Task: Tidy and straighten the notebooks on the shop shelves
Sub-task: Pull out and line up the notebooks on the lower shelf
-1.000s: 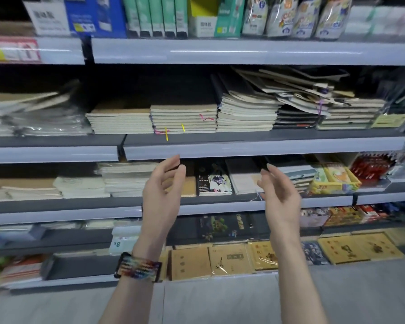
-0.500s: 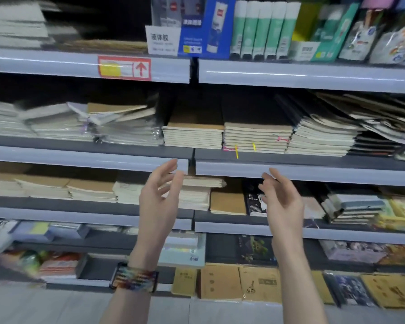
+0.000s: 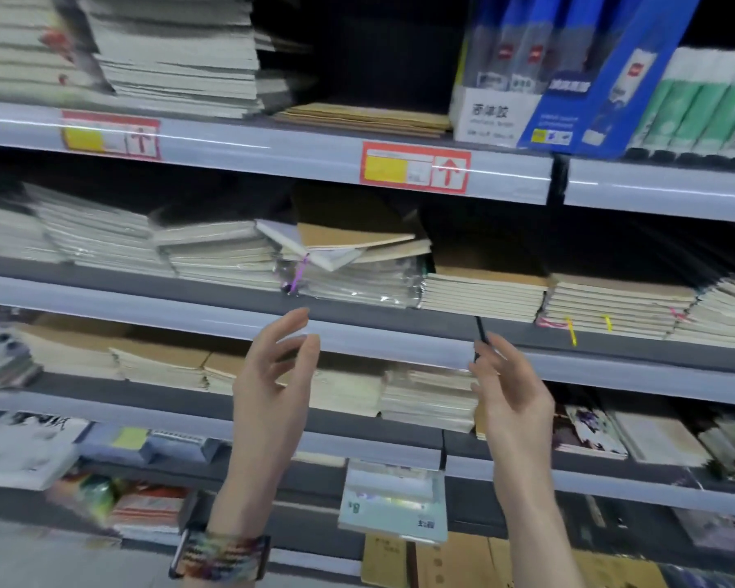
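Observation:
Both my hands are raised in front of the shop shelves, palms facing each other, holding nothing. My left hand (image 3: 272, 388), with a woven band on the wrist, has relaxed, slightly bent fingers. My right hand (image 3: 512, 396) is likewise loose. Just above them, on the middle shelf (image 3: 230, 320), lies an untidy pile of notebooks (image 3: 349, 256): brown-covered ones lie skewed on top of a plastic-wrapped stack with a purple ribbon. Neat brown-topped stacks (image 3: 484, 290) sit to its right.
Grey-paged notebook stacks (image 3: 102, 239) fill the shelf to the left. The top shelf holds tall stacks (image 3: 166, 48) and a blue box of glue bottles (image 3: 569, 74). Lower shelves carry more notebook piles (image 3: 425, 396), and a small pad (image 3: 393, 502) juts out.
The view has swung left and closer to the shelves, bringing the skewed brown-covered pile above my hands. Both hands stay raised and empty, fingers slightly more bent.

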`<action>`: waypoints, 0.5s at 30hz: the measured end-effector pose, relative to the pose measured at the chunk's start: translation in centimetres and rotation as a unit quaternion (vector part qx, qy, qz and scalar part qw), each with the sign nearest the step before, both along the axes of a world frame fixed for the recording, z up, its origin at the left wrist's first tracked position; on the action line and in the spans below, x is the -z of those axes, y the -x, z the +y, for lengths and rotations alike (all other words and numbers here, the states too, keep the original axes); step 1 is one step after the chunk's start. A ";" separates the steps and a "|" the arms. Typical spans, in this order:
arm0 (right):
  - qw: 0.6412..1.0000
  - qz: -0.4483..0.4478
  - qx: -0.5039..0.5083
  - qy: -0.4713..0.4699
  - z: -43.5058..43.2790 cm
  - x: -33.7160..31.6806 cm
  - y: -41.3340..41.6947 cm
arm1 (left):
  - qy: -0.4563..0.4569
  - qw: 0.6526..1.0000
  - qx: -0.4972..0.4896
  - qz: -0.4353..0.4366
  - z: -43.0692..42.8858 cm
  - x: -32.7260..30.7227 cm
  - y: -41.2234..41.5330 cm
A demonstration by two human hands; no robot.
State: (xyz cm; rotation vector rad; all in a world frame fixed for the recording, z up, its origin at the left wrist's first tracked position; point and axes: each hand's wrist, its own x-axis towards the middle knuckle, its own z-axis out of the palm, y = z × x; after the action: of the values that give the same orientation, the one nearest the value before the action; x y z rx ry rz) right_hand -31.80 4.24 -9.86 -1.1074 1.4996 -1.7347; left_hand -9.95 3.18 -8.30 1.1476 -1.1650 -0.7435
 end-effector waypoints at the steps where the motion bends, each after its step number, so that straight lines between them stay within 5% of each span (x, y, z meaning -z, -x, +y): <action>1: 1.000 0.000 0.000 0.002 -0.5 0.0 -1.2 | 0.001 1.000 -0.003 0.000 -0.4 -0.1 -1.1; 15: 0.997 0.036 0.043 0.051 -6.5 -4.3 -8.8 | 0.042 0.999 0.032 0.003 -7.7 -3.7 -7.7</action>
State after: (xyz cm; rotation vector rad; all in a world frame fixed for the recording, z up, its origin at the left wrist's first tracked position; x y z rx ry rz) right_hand -22.98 -2.30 -5.56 -1.1850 1.5374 -1.8672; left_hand -2.22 -4.48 -4.61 1.0407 -1.2221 -0.7394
